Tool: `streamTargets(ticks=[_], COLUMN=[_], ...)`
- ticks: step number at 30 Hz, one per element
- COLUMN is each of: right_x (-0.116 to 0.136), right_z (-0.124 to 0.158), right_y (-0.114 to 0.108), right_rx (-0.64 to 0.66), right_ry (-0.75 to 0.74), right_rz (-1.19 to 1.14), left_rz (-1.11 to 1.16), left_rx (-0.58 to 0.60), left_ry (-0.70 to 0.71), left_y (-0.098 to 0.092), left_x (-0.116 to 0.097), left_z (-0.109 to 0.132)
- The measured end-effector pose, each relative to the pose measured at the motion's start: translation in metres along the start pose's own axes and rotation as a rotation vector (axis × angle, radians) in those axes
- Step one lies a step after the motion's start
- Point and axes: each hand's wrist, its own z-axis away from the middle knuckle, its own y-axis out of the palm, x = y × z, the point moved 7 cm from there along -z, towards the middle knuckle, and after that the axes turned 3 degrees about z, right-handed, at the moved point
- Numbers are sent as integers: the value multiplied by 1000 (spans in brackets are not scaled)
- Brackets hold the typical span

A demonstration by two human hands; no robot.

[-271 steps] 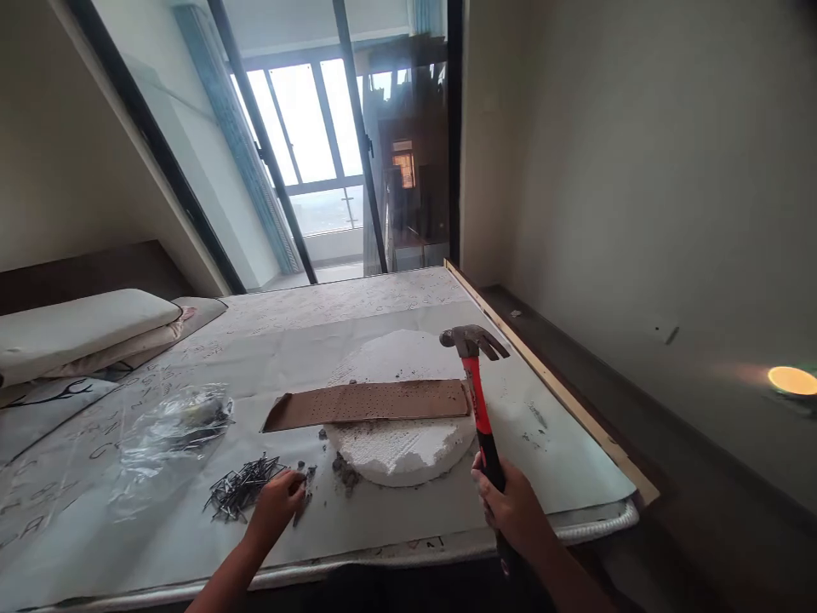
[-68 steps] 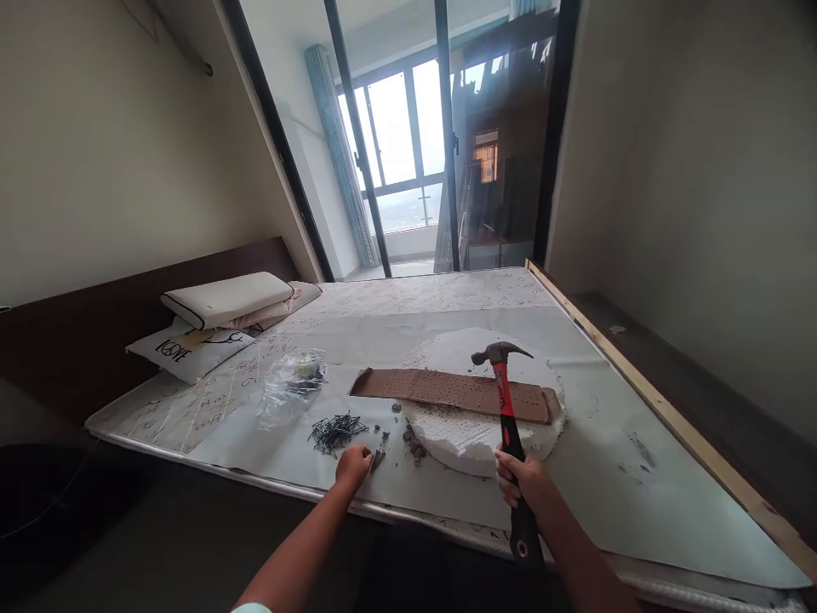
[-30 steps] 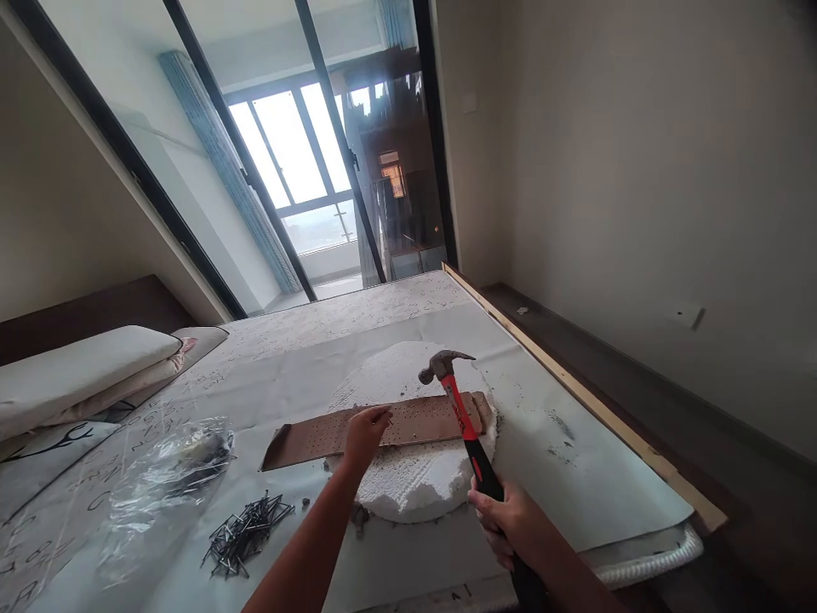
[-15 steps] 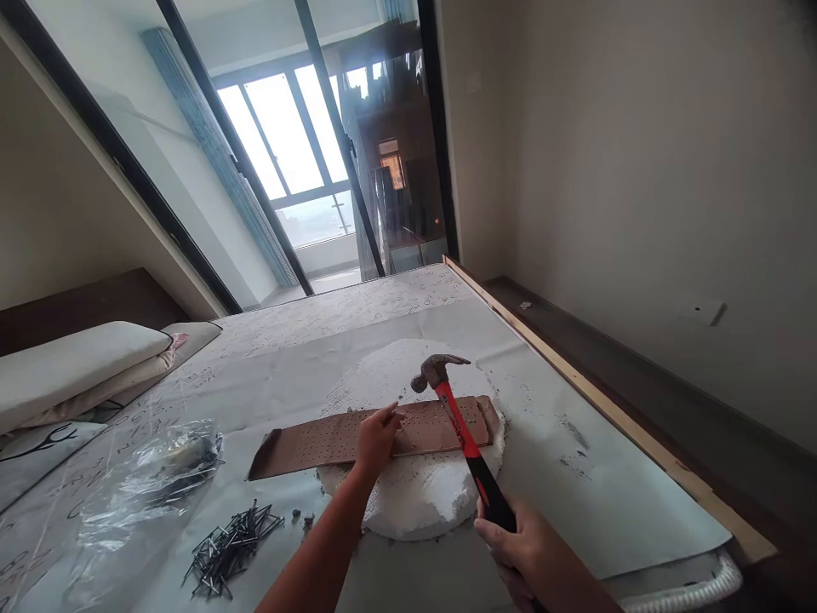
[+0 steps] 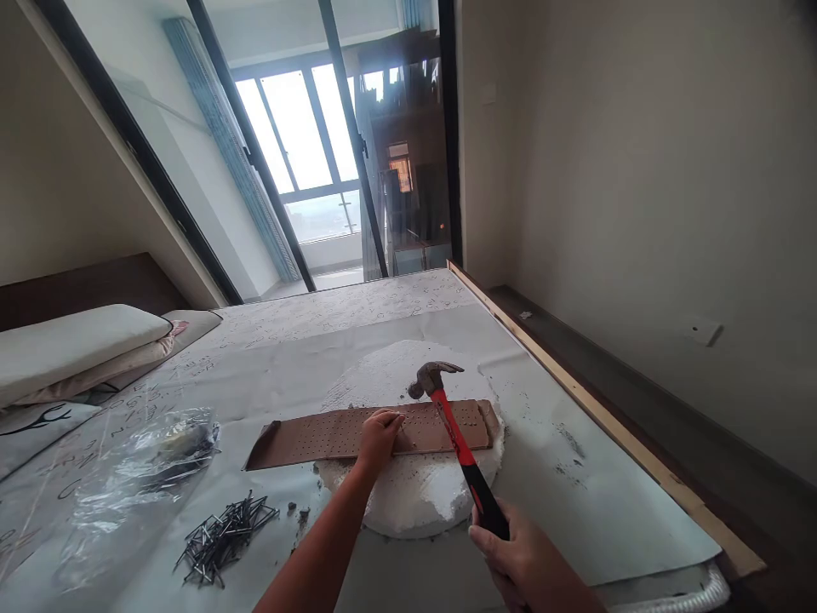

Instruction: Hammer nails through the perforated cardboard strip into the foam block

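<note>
Two grips closed: right hand [image 5: 520, 549] round hammer [image 5: 454, 434]; left hand [image 5: 378, 438] pinched, contents unclear

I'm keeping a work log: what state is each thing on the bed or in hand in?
Left hand: fingers bent at the brown strip; any held item unclear
Right hand: closed around the hammer
Hammer: held, head uppermost
Brown strip: lying across the foam disc, left end curled
Foam disc: flat, edge ragged in places
Nails: loose heap
Plastic bag: crumpled
Pale sheet: spread out
White pillow: lying on other bedding

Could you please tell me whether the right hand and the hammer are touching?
Touching: the head view shows the right hand gripping the hammer by its handle.
</note>
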Motion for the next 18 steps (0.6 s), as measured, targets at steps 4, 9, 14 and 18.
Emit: streamTargets(ticks=[4,9,14,18], right_x=[-4,-10,-14,-18], right_z=[-2,-5,-6,-4], right_y=[-3,-8,-6,-4], right_rx=[3,-8,-8,6], right_ry=[-18,-54,-54,-12], right_rz=[57,101,107,116], left_rz=[33,53,51,61], left_rx=[-9,-15,-39,-38], left_ry=[-15,-9,-2,25], left_y=[0,-1,-3,-1], left_x=[1,-2,-4,-2], left_z=[2,6,7,7])
